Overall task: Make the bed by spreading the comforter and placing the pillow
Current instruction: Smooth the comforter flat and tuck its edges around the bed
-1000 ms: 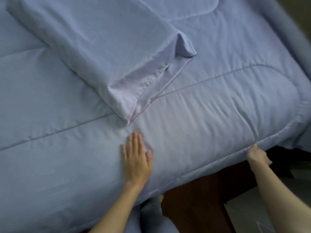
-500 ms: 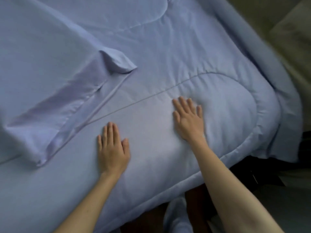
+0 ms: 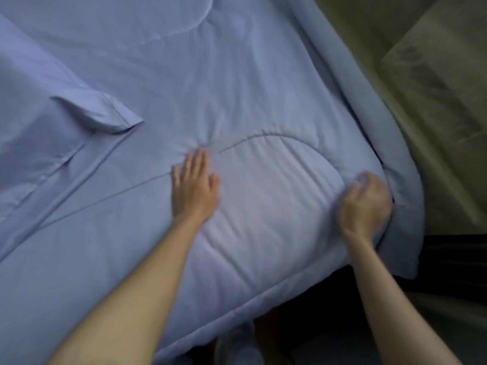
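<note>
At the far left I have the pillow (image 3: 39,122), in a blue case that matches the bedding. It lies on top of the comforter (image 3: 250,75) with its open flap end pointing right, one corner of the flap folded up off the surface. The comforter is spread flat across nearly the whole view. A stitched line (image 3: 105,204) runs rightward from beside the pillow's flap and curves around a rounded panel (image 3: 276,201) at the near right corner.

My left grip (image 3: 193,188) lies on that line, palm down, fingers straight and close together, pressing flat on the fabric. Small creases gather just beyond the fingertips (image 3: 201,156). It is well apart from the pillow's flap, with bare comforter between them. Shallow ripples cross the rounded panel between my two grips.

My right grip (image 3: 365,204) sits at the panel's right edge, where the thick border (image 3: 403,167) begins. It is motion-blurred. The fingers look curled, but I cannot tell whether they pinch fabric or hold nothing. Both bare forearms (image 3: 147,280) reach in from the near edge.

The border hangs down over the right side and the near corner. Past it an olive-green surface (image 3: 434,101) fills the right of the view, with a dark gap (image 3: 453,259) below it, next to the hanging corner. Under the comforter's near hem a bit of brown wood (image 3: 266,330) shows, and beside it some blue cloth (image 3: 237,349), too blurred for me to identify.
</note>
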A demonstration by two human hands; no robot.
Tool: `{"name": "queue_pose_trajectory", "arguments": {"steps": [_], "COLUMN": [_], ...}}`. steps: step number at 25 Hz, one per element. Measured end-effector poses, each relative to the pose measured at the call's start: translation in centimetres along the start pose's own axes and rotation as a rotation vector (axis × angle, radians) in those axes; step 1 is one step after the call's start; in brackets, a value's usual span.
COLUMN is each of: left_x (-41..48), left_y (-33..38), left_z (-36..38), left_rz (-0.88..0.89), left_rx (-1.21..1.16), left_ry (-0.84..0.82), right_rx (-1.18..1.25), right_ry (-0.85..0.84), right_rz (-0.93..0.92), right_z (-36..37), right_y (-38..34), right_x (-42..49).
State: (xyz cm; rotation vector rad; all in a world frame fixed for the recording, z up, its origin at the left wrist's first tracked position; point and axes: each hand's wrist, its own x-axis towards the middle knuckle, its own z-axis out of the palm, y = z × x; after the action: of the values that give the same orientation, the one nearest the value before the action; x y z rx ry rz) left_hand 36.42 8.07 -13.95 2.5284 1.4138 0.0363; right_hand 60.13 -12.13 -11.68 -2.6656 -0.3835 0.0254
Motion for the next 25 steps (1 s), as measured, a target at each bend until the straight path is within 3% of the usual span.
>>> {"name": "queue_pose_trajectory", "arguments": {"steps": [2, 3, 5, 7, 9, 12, 15, 17, 22, 24, 25], "left_x": [0.5, 0.3, -0.3, -0.1, 0.3, 0.3, 0.2, 0.2, -0.6, -2.7, -3.8], "left_y": [-3.2, -4.7, -6.2, -5.8, -4.8, -4.3, -4.6, -4.4, -5.4, -6.0, -6.2], "left_z": [0.1, 0.1, -0.2, 0.1, 0.3, 0.9, 1.3, 1.2, 0.2, -0.4, -0.5], "left_rz": [-0.164, -0.206, -0.253, -0.280, -0.341, -0.349, -0.336, -0.344, -0.293, -0.261, -0.254], "left_rx": [0.043, 0.056, 0.069, 0.079, 0.065, 0.085, 0.099, 0.108, 0.087, 0.083, 0.076], "left_ry": [0.049, 0.066, 0.081, 0.092, 0.116, 0.176, 0.206, 0.209, 0.129, 0.103, 0.089], "right_rx": [0.112, 0.092, -0.116, -0.284, -0.301, -0.273, -0.058, 0.061, -0.039, -0.133, -0.132], "right_ry": [-0.108, -0.266, -0.594, -0.697, -0.597, -0.402, -0.409, -0.450, -0.444, -0.342, -0.246], "right_rz": [-0.344, -0.506, -0.812, -0.973, -0.864, -0.470, -0.307, -0.274, 0.211, 0.346, 0.328], "right_z": [3.3, 5.1, 8.1, 10.2, 10.6, 9.1, 6.4, 5.3, 2.1, 1.1, 1.0], "right_y": [-8.3, -12.3, -18.4, -20.3, -19.1, -12.3, -5.2, -1.9, 3.0, 0.3, -2.2], "right_x": [0.2, 0.0, -0.3, 2.0, 6.1, 14.1, 17.5, 16.5, 11.9, 9.9, 7.9]}}
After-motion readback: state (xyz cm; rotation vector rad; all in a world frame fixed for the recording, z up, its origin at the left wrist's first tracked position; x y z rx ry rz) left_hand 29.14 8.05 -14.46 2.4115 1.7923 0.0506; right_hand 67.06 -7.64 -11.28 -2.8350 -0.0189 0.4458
